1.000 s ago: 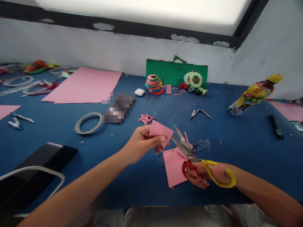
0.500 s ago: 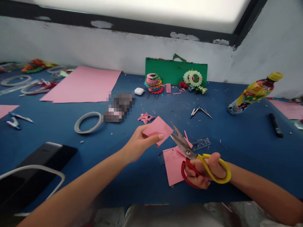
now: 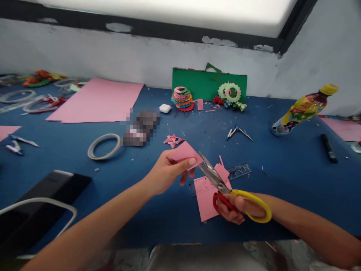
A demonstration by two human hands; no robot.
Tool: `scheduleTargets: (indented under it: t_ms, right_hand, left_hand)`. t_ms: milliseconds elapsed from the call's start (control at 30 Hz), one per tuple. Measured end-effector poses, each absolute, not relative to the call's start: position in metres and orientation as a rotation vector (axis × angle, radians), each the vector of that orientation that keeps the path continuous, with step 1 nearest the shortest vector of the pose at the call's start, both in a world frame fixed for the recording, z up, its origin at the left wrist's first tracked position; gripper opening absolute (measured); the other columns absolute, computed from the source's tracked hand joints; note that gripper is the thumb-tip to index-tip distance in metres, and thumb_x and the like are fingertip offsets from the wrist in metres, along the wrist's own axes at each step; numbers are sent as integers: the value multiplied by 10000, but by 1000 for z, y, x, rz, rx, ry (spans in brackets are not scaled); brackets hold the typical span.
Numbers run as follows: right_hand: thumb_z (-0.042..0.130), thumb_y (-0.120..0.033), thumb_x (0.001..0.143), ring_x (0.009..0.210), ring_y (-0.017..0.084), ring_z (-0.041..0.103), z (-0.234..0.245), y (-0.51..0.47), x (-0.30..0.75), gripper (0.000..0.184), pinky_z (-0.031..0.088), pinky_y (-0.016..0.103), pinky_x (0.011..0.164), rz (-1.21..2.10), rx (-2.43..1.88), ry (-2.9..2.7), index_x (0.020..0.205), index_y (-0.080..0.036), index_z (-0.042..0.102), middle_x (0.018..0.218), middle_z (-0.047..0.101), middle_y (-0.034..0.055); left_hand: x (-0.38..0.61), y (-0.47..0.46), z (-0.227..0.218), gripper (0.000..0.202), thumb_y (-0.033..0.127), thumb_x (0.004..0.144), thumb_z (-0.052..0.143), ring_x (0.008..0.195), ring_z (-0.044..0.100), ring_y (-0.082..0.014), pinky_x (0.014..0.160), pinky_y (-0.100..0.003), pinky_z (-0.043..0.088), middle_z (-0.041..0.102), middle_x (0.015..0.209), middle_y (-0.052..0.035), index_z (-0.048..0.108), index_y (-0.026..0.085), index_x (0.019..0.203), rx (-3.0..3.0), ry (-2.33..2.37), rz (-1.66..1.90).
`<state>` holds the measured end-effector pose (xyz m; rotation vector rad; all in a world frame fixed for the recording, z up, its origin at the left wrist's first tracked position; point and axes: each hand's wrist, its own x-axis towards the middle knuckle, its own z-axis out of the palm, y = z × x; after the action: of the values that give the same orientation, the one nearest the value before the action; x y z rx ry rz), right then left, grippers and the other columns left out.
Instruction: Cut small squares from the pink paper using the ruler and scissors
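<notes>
Between thumb and fingers, my left hand [image 3: 169, 169] pinches a small square of pink paper [image 3: 184, 153] above the table. My right hand [image 3: 232, 210] grips scissors [image 3: 220, 186] with one red and one yellow handle. Their blades are parted, and the tips reach the right corner of the paper; I cannot tell whether they have cut into it. Below the scissors lie more pink paper pieces [image 3: 207, 203] and a clear ruler [image 3: 239, 170]. A folded pink paper star [image 3: 172, 140] rests just beyond my left hand.
Behind are a stack of colourful paper rings [image 3: 182, 99], a green board [image 3: 197, 81] and a white case [image 3: 165, 108]. A tape roll [image 3: 104, 146], black power bank [image 3: 56, 195] and large pink sheets [image 3: 98, 101] lie left. A compass [image 3: 238, 131], bottle [image 3: 301, 109] and marker [image 3: 328, 148] are right.
My right hand has moved the scissors left, bringing the blades to the paper's corner. The paper in my left hand has tilted flatter and shifted slightly left.
</notes>
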<state>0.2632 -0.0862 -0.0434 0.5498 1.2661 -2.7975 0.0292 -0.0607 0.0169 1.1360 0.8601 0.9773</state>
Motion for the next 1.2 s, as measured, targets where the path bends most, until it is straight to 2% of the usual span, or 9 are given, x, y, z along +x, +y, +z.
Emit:
scheduleTargets:
  t_ms: [167, 300, 433, 500, 600, 767, 933, 1100, 1200]
  right_hand:
    - [543, -703, 709, 335, 35, 229, -59, -88, 254, 551, 178, 169, 329, -2770, 516, 1112, 712, -211, 294, 477, 307, -107]
    - [577, -805, 557, 384, 22, 231, -53, -95, 254, 678, 195, 169, 357, -2864, 503, 1213, 731, -204, 315, 554, 315, -100]
    - [525, -919, 333, 420, 17, 213, -38, -95, 260, 845, 180, 163, 367, -2963, 440, 1370, 739, -204, 327, 597, 314, -91]
    - [490, -941, 296, 426, 18, 211, -34, -95, 262, 875, 179, 158, 366, -2975, 432, 1393, 740, -203, 334, 602, 315, -89]
    - [481, -940, 341, 449, 24, 225, -33, -95, 264, 869, 181, 154, 375, -2979, 547, 1450, 770, -194, 364, 623, 324, -80]
    - [548, -901, 356, 390, 8, 224, -36, -98, 265, 836, 180, 141, 323, -3080, 432, 1342, 760, -187, 381, 564, 348, -97]
    - [687, -767, 459, 351, 6, 284, -36, -96, 267, 717, 246, 119, 294, -3099, 401, 1149, 742, -165, 419, 510, 403, -93]
    - [624, -789, 540, 307, 12, 283, -31, -99, 269, 681, 288, 118, 260, -3106, 587, 1218, 719, -160, 434, 456, 398, -94]
    - [644, -737, 588, 293, 28, 320, -25, -100, 270, 623, 302, 122, 239, -2992, 766, 1232, 687, -158, 437, 427, 412, -80]
  left_hand:
    - [26, -63, 17, 202, 348, 728, 701, 378, 474, -76, 298, -150, 369, 552, 489, 10, 698, 146, 721, 1230, 1000, 980]
    - [25, -65, 18, 200, 352, 732, 697, 368, 480, -85, 291, -159, 363, 558, 482, 3, 699, 159, 683, 1270, 1034, 959]
    - [28, -66, 17, 182, 335, 747, 685, 427, 530, -101, 329, -162, 402, 614, 549, -17, 699, 174, 666, 1269, 963, 943]
    - [31, -66, 16, 177, 330, 753, 680, 473, 559, -109, 373, -165, 433, 633, 569, -21, 706, 182, 660, 1253, 926, 964]
    - [33, -65, 15, 154, 323, 743, 691, 532, 586, -124, 419, -171, 460, 652, 586, -24, 723, 195, 664, 1229, 898, 999]
    - [32, -66, 16, 120, 313, 739, 696, 567, 610, -136, 435, -173, 461, 684, 613, -28, 740, 216, 683, 1201, 877, 1010]
    - [32, -66, 15, 113, 310, 749, 691, 586, 622, -141, 448, -177, 459, 694, 629, -29, 744, 218, 707, 1181, 860, 1004]
    - [32, -66, 14, 129, 320, 741, 698, 570, 607, -137, 449, -185, 452, 686, 621, -31, 739, 204, 703, 1168, 880, 998]
    - [31, -66, 15, 143, 327, 746, 691, 580, 603, -140, 455, -191, 450, 681, 628, -31, 734, 197, 707, 1166, 898, 981]
